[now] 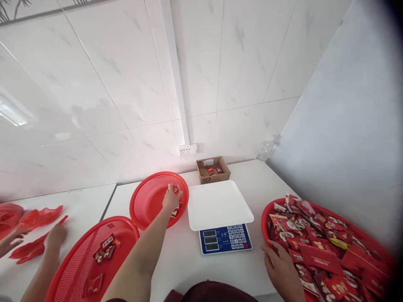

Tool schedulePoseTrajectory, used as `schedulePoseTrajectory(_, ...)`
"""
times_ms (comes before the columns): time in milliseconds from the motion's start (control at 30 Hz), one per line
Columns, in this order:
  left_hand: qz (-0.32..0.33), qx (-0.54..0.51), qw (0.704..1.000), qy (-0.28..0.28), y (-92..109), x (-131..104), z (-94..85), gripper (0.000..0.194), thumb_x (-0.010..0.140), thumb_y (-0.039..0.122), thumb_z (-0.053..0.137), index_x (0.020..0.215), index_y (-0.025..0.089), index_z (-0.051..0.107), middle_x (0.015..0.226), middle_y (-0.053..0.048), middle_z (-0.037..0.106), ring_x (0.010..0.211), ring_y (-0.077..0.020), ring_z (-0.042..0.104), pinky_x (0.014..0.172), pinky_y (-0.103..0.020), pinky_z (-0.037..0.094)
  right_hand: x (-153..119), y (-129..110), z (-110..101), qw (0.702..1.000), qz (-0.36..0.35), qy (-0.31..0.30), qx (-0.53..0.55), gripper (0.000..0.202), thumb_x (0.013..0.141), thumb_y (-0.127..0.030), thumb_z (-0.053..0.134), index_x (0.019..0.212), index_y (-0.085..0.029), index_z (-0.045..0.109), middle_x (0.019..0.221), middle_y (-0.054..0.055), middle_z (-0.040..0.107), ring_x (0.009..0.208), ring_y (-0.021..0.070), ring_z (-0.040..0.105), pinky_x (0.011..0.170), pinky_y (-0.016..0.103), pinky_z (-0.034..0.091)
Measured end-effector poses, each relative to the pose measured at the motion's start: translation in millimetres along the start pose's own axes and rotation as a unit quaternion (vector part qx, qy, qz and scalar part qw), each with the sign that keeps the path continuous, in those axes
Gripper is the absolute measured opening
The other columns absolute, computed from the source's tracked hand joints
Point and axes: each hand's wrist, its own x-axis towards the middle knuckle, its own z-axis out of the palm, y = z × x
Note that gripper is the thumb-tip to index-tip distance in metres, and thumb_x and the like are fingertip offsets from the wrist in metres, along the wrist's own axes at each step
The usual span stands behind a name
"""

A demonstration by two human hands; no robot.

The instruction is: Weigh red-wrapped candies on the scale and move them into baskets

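Note:
My left hand reaches into a round red mesh basket, its fingers curled about a small red packet. More small packets lie beneath it against the basket's right side. At the near rim of a large red basket, heaped with red snack packets, rests my right hand, its fingers apart and holding nothing. Between the hands stands a blue digital scale with a bare white pan.
Another red basket holding several packets is at the lower left. Beyond it, a co-worker's hands handle a red plastic bag. A small cardboard box with packets stands behind the scale. Clear plastic lies in the corner.

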Motion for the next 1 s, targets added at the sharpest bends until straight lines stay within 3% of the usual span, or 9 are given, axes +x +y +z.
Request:
schedulePoseTrajectory(100, 0.016, 0.013, 1.0, -0.01, -25, -26, -2.1, 0.067, 0.086, 0.051, 0.039, 0.141, 0.017, 0.022, 0.143, -0.019, 0.035, 0.127, -0.0341, 0.037, 0.092, -0.042, 0.039, 0, 1, 2, 1.0, 0.005, -0.006, 0.006, 0.028, 0.081, -0.028, 0.04, 0.089, -0.02, 0.066, 0.106, 0.013, 0.057, 0.102, 0.026, 0.053, 0.089, 0.044, 0.044)
schedulePoseTrajectory(200, 0.091, 0.048, 0.992, -0.069, -44, -55, 11.4, 0.055, 0.084, 0.044, 0.047, 0.135, 0.023, 0.038, 0.139, -0.01, 0.045, 0.129, -0.0281, 0.037, 0.103, -0.039, 0.03, 1, -1, 1, 1.0, 0.021, -0.014, 0.011, 0.027, 0.08, -0.025, 0.041, 0.089, -0.02, 0.066, 0.109, 0.012, 0.056, 0.104, 0.0251, 0.052, 0.091, 0.043, 0.043)
schedulePoseTrajectory(267, 0.129, 0.121, 0.979, -0.1, -57, -65, 17.5, 0.046, 0.087, 0.037, 0.043, 0.131, 0.024, 0.044, 0.134, -0.009, 0.052, 0.124, -0.026, 0.044, 0.105, -0.039, 0.028, 3, -6, -3, 0.999, 0.033, -0.019, 0.017, 0.027, 0.079, -0.023, 0.042, 0.09, -0.019, 0.066, 0.11, 0.013, 0.056, 0.106, 0.0249, 0.052, 0.093, 0.042, 0.043)
schedulePoseTrajectory(400, 0.137, 0.226, 0.963, -0.045, -78, -55, 14.2, 0.044, 0.09, 0.03, 0.032, 0.129, 0.018, 0.046, 0.13, -0.015, 0.054, 0.117, -0.03, 0.05, 0.103, -0.049, 0.03, 11, -21, -17, 0.997, 0.059, -0.042, 0.037, 0.029, 0.08, -0.017, 0.04, 0.092, -0.019, 0.066, 0.112, 0.013, 0.056, 0.108, 0.0233, 0.052, 0.096, 0.041, 0.042)
schedulePoseTrajectory(533, 0.096, 0.22, 0.97, 0.038, -84, -40, 11.1, 0.043, 0.087, 0.025, 0.033, 0.125, 0.014, 0.049, 0.123, -0.018, 0.057, 0.116, -0.0326, 0.05, 0.097, -0.051, 0.036, 20, -27, -34, 0.994, 0.085, -0.04, 0.049, 0.032, 0.081, -0.015, 0.038, 0.099, -0.017, 0.065, 0.113, 0.013, 0.057, 0.109, 0.0219, 0.052, 0.095, 0.04, 0.043)
schedulePoseTrajectory(633, 0.146, 0.135, 0.976, 0.092, -73, -50, 19.0, 0.043, 0.085, 0.031, 0.035, 0.122, 0.013, 0.049, 0.127, -0.018, 0.052, 0.125, -0.031, 0.041, 0.103, -0.047, 0.034, 30, -19, -51, 0.995, 0.101, -0.017, 0.02, 0.032, 0.084, -0.019, 0.037, 0.102, -0.017, 0.064, 0.114, 0.013, 0.058, 0.11, 0.0222, 0.05, 0.097, 0.04, 0.04)
schedulePoseTrajectory(700, 0.184, 0.053, 0.978, 0.082, -57, -66, 30.1, 0.042, 0.084, 0.034, 0.037, 0.119, 0.015, 0.051, 0.126, -0.016, 0.052, 0.125, -0.0281, 0.042, 0.105, -0.043, 0.034, 40, -9, -63, 0.991, 0.135, -0.008, -0.016, 0.033, 0.086, -0.023, 0.037, 0.104, -0.017, 0.063, 0.115, 0.012, 0.058, 0.111, 0.0233, 0.049, 0.097, 0.041, 0.038)
schedulePoseTrajectory(900, 0.184, -0.172, 0.965, -0.077, 8, -128, 70.5, 0.032, 0.078, 0.032, 0.051, 0.108, 0.024, 0.058, 0.117, -0.007, 0.06, 0.114, -0.0236, 0.053, 0.104, -0.041, 0.037, 82, 7, -72, 0.968, 0.208, -0.097, -0.106, 0.045, 0.084, -0.035, 0.045, 0.125, -0.019, 0.051, 0.135, 0.013, 0.048, 0.122, 0.0307, 0.041, 0.096, 0.049, 0.032)
schedulePoseTrajectory(1000, 0.194, -0.231, 0.937, -0.177, 28, -150, 77.4, 0.031, 0.075, 0.029, 0.056, 0.105, 0.025, 0.061, 0.116, -0.006, 0.062, 0.112, -0.0228, 0.054, 0.102, -0.038, 0.039, 94, 10, -68, 0.964, 0.211, -0.124, -0.1, 0.037, 0.085, -0.032, 0.042, 0.117, -0.019, 0.056, 0.125, 0.013, 0.057, 0.113, 0.0282, 0.05, 0.094, 0.046, 0.032)
